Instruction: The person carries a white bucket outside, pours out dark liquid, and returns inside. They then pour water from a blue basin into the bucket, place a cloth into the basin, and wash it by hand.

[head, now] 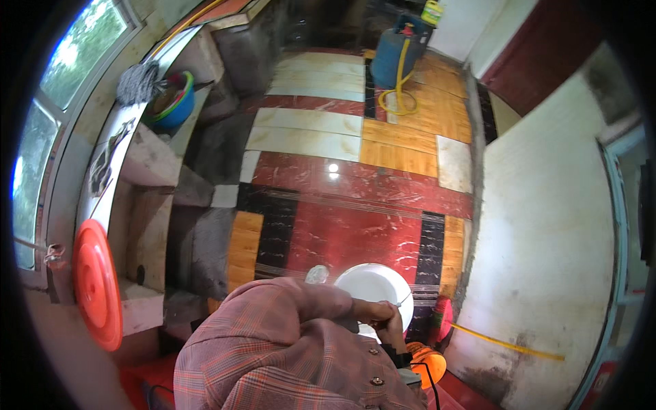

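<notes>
My left hand (376, 310) reaches in from the left over a white basin or bucket (353, 279) on the floor. My right hand (392, 328) is against it, and the fingers of both look curled together. A thin pale strand or wire (405, 300) shows between the hands and the far right rim. The picture does not settle what it is, or whether the hands grip anything. My plaid sleeve and jacket (287, 338) hide the near side of the white vessel. A clear crumpled plastic item (317, 274) lies beside its left rim.
An orange container (430, 361) and a pink broom head (443, 320) with a yellow handle (507, 341) lie at right by the wall. A red round lid (95, 287) leans at left. Ahead stands a blue gas cylinder (387, 61) with a yellow hose (400, 84) trailing across the floor.
</notes>
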A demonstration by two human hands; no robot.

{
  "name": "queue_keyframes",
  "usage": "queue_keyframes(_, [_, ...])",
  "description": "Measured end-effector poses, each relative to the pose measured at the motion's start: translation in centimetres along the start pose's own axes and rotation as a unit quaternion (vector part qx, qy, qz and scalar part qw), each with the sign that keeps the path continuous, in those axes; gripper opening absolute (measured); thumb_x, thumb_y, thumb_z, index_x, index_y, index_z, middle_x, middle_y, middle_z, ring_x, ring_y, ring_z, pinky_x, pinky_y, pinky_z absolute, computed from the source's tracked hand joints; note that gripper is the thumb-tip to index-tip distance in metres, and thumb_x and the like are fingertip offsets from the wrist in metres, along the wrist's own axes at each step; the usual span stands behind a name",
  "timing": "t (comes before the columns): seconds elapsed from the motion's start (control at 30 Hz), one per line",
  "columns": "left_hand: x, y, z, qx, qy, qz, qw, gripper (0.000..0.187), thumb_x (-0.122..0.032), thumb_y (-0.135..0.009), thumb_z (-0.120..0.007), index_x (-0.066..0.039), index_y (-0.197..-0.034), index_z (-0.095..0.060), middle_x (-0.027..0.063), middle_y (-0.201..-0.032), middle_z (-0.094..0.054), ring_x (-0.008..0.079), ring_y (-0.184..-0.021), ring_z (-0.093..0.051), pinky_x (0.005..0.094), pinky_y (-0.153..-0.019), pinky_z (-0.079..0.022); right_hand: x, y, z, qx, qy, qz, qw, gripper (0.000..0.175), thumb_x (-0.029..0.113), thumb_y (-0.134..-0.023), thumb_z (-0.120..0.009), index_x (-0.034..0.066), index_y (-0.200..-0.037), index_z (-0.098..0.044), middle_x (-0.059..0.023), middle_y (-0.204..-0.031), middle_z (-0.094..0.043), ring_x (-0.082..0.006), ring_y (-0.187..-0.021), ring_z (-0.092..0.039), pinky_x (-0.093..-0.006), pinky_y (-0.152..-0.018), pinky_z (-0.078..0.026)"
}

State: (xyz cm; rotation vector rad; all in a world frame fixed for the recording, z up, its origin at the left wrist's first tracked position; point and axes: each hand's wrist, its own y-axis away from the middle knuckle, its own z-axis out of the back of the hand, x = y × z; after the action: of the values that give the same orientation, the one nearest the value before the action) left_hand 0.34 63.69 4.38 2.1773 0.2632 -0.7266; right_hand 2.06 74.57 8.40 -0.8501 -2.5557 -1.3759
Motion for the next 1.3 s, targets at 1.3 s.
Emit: queue_keyframes(1.3, [-19.5,7.3,36.3,-0.421,0.317,-0.21,0.823,0.03,-0.022,-0.086,-0.047,0.001,-0.1,-0.06,0.0102,-0.086,-0.06,0.0188,-0.073,-0.057,0.0317,-0.055,-0.044,14.9,-39.8,-31.5,0.125,0.371,-0.212,0.896,0.021,0.018,-0.088,-0.052,0.0025,-0.103,-0.053,-0.009,-0.096,-0.057,-0.0198,-0.088,-0.058,-0.033,-0.076,-0.049])
